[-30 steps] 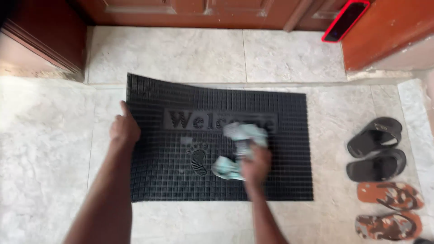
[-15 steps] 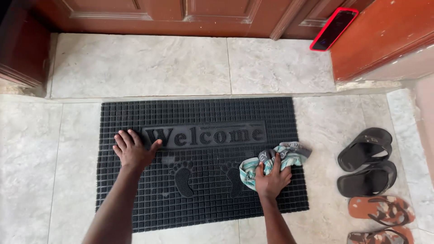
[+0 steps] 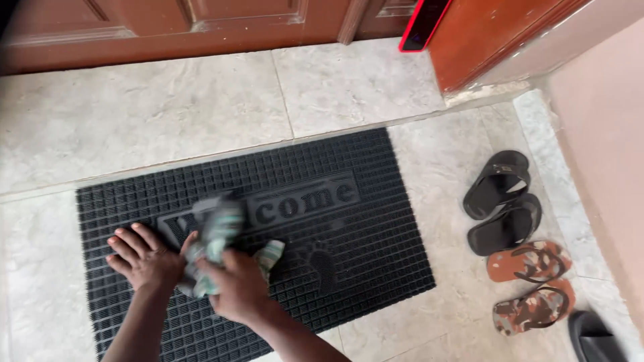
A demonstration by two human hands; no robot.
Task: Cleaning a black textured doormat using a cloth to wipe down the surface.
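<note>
Gripping a crumpled green-and-white cloth (image 3: 218, 245), the right hand (image 3: 236, 288) presses it onto the black rubber doormat (image 3: 349, 228); the left hand (image 3: 144, 258) lies spread flat on the doormat just beside it. Past the doormat's right edge lie black slippers (image 3: 500, 201).

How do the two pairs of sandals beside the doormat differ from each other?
The black sandals are plain and one colour; the orange sandals carry a mottled brown and pale pattern. The black pair lies farther from the person, nearer the door; the orange pair lies closer. The black ones have broad bands, the orange ones thin thong straps. Both pairs rest side by side on the tiled floor.
</note>
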